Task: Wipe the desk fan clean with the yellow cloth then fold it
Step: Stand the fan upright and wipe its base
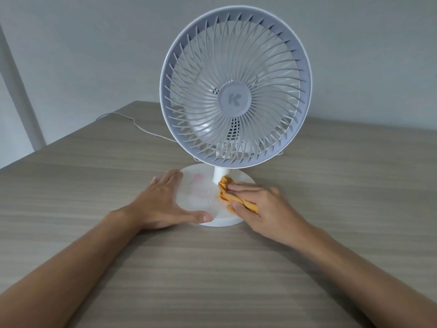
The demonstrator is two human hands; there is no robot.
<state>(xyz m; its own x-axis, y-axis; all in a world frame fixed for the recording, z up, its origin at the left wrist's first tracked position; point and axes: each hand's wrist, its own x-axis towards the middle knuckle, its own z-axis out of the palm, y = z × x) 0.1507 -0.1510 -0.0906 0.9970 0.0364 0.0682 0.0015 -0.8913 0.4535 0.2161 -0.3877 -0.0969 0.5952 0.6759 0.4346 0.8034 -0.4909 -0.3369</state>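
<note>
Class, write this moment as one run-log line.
step: wiping fan base | right hand: presses yellow cloth near stem | left hand: flat, steadying base | pink marks remain

White desk fan [234, 100] upright — yellow cloth [227, 194] bunched on base.

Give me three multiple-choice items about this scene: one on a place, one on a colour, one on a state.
1. Where is the yellow cloth?
A. on the fan's base
B. over the grille
C. on the bare table

2. What colour are the marks on the base?
A. blue
B. pink
C. black

3. What is the left hand doing?
A. holding the cloth
B. lying flat at the base's edge
C. gripping the grille

Answers: A, the right hand presses it beside the stem; B, faint pink scribbles show; B, its fingers are spread open.
</note>
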